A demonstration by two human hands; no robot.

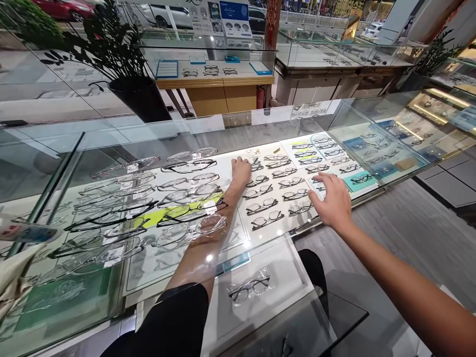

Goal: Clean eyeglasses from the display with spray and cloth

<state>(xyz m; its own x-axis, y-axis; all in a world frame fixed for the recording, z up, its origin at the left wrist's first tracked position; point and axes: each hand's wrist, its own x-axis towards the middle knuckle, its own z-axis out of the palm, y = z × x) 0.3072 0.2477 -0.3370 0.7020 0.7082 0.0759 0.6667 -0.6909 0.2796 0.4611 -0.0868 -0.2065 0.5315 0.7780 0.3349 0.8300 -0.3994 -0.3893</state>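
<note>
Rows of eyeglasses lie on a white display board (260, 233) inside a glass case. My left hand (241, 171) reaches under the glass top to the far end of the left column, its fingers curled down beside a pair of glasses (256, 164); what they hold, if anything, is hidden. My right hand (330, 198) is over the case's near edge, with thumb and fingers apart and nothing between them. Just beyond its fingertips are glasses (317, 168). More glasses (188, 181) rest on the glass top to the left.
An open drawer (267, 310) below holds bagged glasses (249, 289). Teal card (360, 181) lies at the right of the board. Behind stand a potted plant (137, 96) and another display case (219, 82). A bag (15, 282) sits at far left.
</note>
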